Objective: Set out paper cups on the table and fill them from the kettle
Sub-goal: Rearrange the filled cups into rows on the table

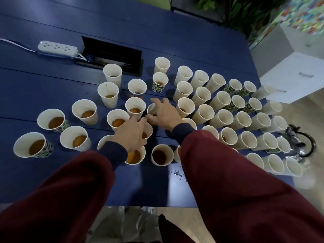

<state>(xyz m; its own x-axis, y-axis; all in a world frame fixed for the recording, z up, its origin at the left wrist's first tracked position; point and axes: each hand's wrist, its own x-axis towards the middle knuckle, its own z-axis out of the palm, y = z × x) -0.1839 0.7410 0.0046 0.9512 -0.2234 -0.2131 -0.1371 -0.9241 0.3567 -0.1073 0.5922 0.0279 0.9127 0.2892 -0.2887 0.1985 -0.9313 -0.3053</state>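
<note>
R hand (163, 114) grips 1 paper cup (151, 108); L hand (130, 135) maybe touching it, grip unclear.

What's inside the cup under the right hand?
Of the paper cup only part of the white rim and inner wall shows. The right hand, thumb and forefinger either side of it, covers the rest, so any liquid is hidden.

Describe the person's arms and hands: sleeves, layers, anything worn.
Both arms are in loose maroon sleeves: left sleeve, right sleeve. A snug dark navy cuff shows at each wrist, left cuff and right cuff, apparently an under-layer. The left hand and right hand are bare, with no gloves or rings visible. The cuffs cover both wrists, so a watch can't be ruled out.
</note>
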